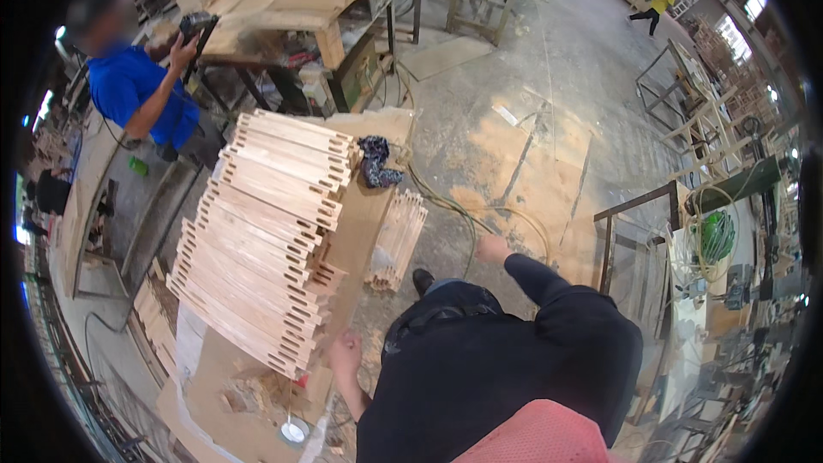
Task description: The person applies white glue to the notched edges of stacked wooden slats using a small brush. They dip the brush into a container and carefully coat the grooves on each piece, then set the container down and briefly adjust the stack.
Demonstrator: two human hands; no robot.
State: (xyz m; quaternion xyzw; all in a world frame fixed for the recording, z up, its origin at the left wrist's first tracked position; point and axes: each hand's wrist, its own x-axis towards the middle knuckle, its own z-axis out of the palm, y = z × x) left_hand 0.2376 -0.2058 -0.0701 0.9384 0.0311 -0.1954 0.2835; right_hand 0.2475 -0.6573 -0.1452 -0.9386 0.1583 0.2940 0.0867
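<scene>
Brown tabletop (356, 225) bears rows of pale, slot-ended wooden slats (257, 231), a dark patterned cloth (377, 165) near their far right corner. Left hand (345, 355) sits just beside the slats, right hand (492, 249) well apart; whether either's fingers grip anything, I cannot tell.

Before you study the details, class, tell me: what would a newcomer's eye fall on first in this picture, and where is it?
Probably the large stack of pale, slotted wooden pieces left of centre, with the person's left hand near its lower right end. Next might come the bright blue shirt of a co-worker at upper left, and the dark crumpled cloth by the stack's upper right edge.
</scene>
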